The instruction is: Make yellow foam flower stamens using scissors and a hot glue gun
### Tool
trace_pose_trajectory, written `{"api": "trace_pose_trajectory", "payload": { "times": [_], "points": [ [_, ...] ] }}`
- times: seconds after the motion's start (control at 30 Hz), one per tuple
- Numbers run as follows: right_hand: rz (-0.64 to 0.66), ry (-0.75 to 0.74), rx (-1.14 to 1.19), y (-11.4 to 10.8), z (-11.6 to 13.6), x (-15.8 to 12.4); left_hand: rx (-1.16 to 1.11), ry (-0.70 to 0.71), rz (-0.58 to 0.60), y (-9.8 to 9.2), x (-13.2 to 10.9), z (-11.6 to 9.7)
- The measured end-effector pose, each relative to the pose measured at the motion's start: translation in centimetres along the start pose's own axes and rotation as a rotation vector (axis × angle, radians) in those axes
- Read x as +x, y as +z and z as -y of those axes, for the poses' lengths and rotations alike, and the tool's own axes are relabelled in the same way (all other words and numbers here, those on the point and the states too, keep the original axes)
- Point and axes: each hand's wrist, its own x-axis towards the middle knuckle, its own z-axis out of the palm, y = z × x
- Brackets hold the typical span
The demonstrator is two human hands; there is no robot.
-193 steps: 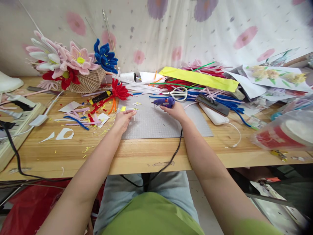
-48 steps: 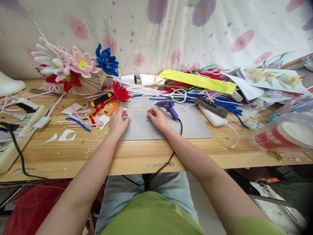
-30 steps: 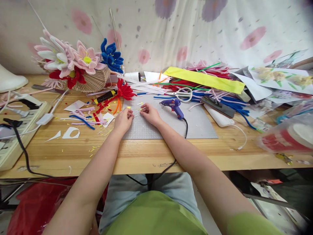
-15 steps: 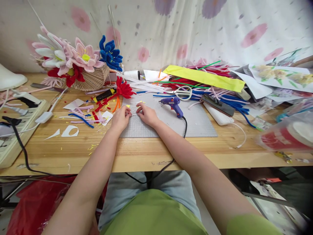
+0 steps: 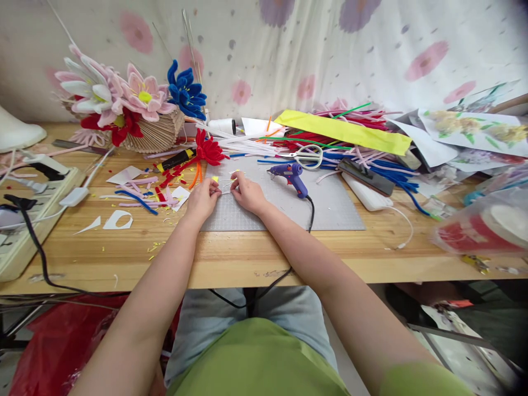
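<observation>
Over the left part of the grey cutting mat (image 5: pixel 334 212), my left hand (image 5: pixel 203 199) and my right hand (image 5: pixel 248 194) face each other, a small gap apart. Both have their fingers bent into a pinch. Thin white strands (image 5: pixel 225 187) stretch between the fingertips; their exact kind is too small to make out. A small yellow piece (image 5: pixel 215 179) shows at the left fingers. Beyond the left hand lies a red fuzzy pipe-cleaner flower (image 5: pixel 209 148). Right of my right hand, a purple glue gun (image 5: pixel 293 177) rests on the mat, nozzle pointing left.
White-handled scissors (image 5: pixel 310 157) and a yellow sheet (image 5: pixel 342 131) lie near piled pipe cleaners at the back. Finished fuzzy flowers (image 5: pixel 144 96) stand back left. Pipe-cleaner offcuts (image 5: pixel 138 201) and paper scraps lie left, beside a power strip (image 5: pixel 25 242). A bagged red cup (image 5: pixel 474 234) stands right.
Almost nothing differs. My hands stay in the same place with the white strands between them, and the view has shifted very slightly.
</observation>
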Motion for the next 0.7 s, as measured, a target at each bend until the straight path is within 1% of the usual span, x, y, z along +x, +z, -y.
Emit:
{"api": "trace_pose_trajectory", "payload": {
  "times": [0.13, 0.27, 0.33, 0.4, 0.5, 0.57, 0.63, 0.7],
  "points": [
    [-0.016, 0.01, 0.045, -0.3, -0.4, -0.3, 0.022, -0.011, 0.014, 0.0, 0.0, -0.1],
    [-0.043, 0.092, 0.149, -0.6, -1.0, -0.3, 0.029, -0.003, 0.008, 0.0, -0.1, -0.1],
    [-0.053, 0.153, 0.27, -0.9, -1.5, -0.3, 0.033, 0.003, 0.002, 0.0, 0.0, 0.0],
    [-0.036, 0.214, 0.458, -1.4, -2.0, -0.3, 0.035, 0.008, -0.001, 0.1, 0.0, 0.0],
    [0.08, 0.286, 0.8, -2.7, -2.9, -0.5, 0.047, 0.025, -0.008, 0.1, 0.0, 0.1],
    [0.138, 0.304, 0.951, -3.6, -3.6, -0.7, 0.06, 0.044, -0.012, 0.1, -0.1, 0.1],
    [0.126, 0.311, 0.985, -4.1, -4.1, -0.8, 0.068, 0.068, -0.024, 0.0, -0.1, 0.1],
    [0.078, 0.322, 0.936, -4.1, -4.4, -0.8, 0.07, 0.085, -0.052, 0.0, -0.2, 0.1]
  ]
}}
